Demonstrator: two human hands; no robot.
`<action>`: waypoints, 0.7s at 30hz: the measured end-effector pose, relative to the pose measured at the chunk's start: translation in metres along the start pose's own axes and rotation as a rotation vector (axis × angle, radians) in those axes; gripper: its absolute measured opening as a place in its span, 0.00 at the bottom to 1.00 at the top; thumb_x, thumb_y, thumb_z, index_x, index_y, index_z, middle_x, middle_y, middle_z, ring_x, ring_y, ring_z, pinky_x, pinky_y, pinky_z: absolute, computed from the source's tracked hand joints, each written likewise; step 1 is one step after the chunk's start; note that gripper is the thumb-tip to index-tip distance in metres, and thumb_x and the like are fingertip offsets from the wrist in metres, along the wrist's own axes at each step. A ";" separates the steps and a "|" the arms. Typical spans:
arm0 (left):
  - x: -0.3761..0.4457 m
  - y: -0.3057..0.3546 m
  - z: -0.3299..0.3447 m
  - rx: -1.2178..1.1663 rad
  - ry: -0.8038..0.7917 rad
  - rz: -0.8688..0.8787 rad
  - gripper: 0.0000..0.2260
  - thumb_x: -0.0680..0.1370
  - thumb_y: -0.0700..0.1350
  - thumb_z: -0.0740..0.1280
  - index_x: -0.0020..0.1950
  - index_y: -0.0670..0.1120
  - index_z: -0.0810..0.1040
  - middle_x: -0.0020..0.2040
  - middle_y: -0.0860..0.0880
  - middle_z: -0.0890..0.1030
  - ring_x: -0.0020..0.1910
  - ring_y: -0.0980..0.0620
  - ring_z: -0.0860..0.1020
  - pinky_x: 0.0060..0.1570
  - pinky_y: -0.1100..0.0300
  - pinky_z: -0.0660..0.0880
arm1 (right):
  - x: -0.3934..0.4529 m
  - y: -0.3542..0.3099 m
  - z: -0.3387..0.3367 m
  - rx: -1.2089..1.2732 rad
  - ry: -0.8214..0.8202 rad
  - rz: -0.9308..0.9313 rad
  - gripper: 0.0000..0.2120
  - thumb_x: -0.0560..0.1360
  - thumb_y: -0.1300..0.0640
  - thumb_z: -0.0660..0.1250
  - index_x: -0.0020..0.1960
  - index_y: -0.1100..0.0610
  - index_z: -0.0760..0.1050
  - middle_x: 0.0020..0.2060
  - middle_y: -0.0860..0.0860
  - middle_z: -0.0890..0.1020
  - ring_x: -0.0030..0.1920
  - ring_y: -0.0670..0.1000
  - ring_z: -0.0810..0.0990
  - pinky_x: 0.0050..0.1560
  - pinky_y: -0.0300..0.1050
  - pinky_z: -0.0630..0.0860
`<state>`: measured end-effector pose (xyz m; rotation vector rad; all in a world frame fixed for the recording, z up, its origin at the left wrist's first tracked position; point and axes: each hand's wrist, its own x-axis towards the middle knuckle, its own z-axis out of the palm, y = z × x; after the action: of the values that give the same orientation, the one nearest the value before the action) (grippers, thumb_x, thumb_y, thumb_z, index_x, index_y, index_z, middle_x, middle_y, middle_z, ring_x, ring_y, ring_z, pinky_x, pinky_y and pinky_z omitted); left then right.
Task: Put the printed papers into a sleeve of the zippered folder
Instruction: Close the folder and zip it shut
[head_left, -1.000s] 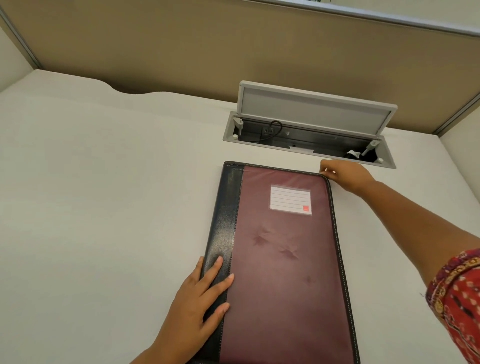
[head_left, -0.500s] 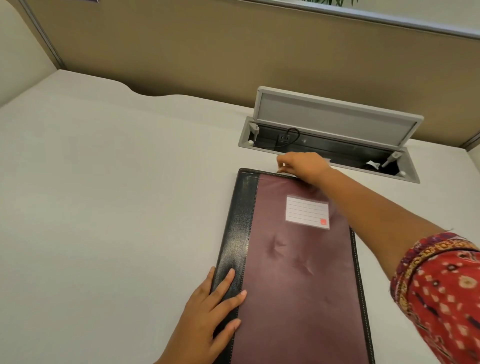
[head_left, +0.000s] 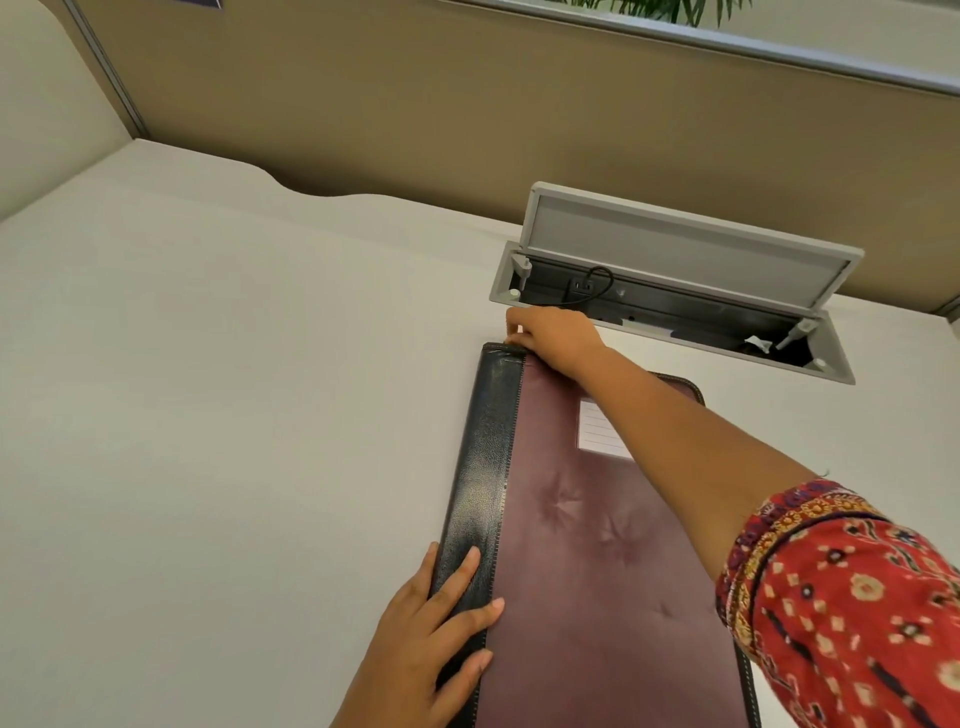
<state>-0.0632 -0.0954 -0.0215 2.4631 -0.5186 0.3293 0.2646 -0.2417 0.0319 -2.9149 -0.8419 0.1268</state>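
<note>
One zippered folder (head_left: 597, 545) lies closed and flat on the white desk (head_left: 208, 415), and everything else is placed from it. It has a black leather spine strip along its left side and a maroon cover to the right of that strip.

At the folder's near left, one left hand (head_left: 431, 644) lies flat on the black strip. Its fingers are straight and slightly spread, and they press down, with the fingertips reaching the seam where black meets maroon.

At the folder's far left corner, one right hand (head_left: 553, 338) has its fingers curled down onto the top edge. They seem to pinch something small there, but the hand hides what it is. The right forearm crosses diagonally over the cover, and one red patterned sleeve (head_left: 852, 613) fills the space at the folder's near right.

One white lined label (head_left: 597, 431) sits on the maroon cover, partly hidden by the forearm.

Beyond the folder's far right, one cable box (head_left: 675, 312) is set into the desk with its grey lid raised. One black cable (head_left: 597, 283) loops inside it.

A tan partition (head_left: 467, 104) stands behind the box.
</note>
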 end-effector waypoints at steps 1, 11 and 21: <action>0.000 0.001 -0.001 0.002 -0.004 0.001 0.14 0.79 0.58 0.53 0.59 0.57 0.72 0.66 0.48 0.71 0.68 0.42 0.63 0.54 0.48 0.75 | -0.002 -0.001 -0.001 0.002 0.007 0.020 0.08 0.77 0.48 0.60 0.50 0.51 0.73 0.51 0.53 0.81 0.50 0.57 0.79 0.42 0.46 0.67; 0.000 0.008 -0.009 0.029 -0.031 -0.018 0.14 0.74 0.55 0.61 0.56 0.56 0.78 0.68 0.50 0.70 0.67 0.39 0.67 0.53 0.52 0.75 | -0.061 -0.012 -0.013 0.148 0.189 0.124 0.16 0.78 0.57 0.58 0.65 0.50 0.69 0.60 0.51 0.77 0.59 0.55 0.75 0.53 0.52 0.74; -0.004 0.009 -0.003 -0.099 -0.058 -0.147 0.18 0.74 0.54 0.63 0.65 0.57 0.72 0.73 0.53 0.61 0.72 0.41 0.54 0.66 0.50 0.63 | -0.208 0.000 0.005 0.332 0.221 0.367 0.28 0.71 0.46 0.70 0.68 0.50 0.66 0.65 0.50 0.73 0.64 0.53 0.71 0.63 0.48 0.68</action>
<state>-0.0708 -0.0999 -0.0159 2.4041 -0.3664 0.1690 0.0892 -0.3528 0.0378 -2.6675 -0.2213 -0.0264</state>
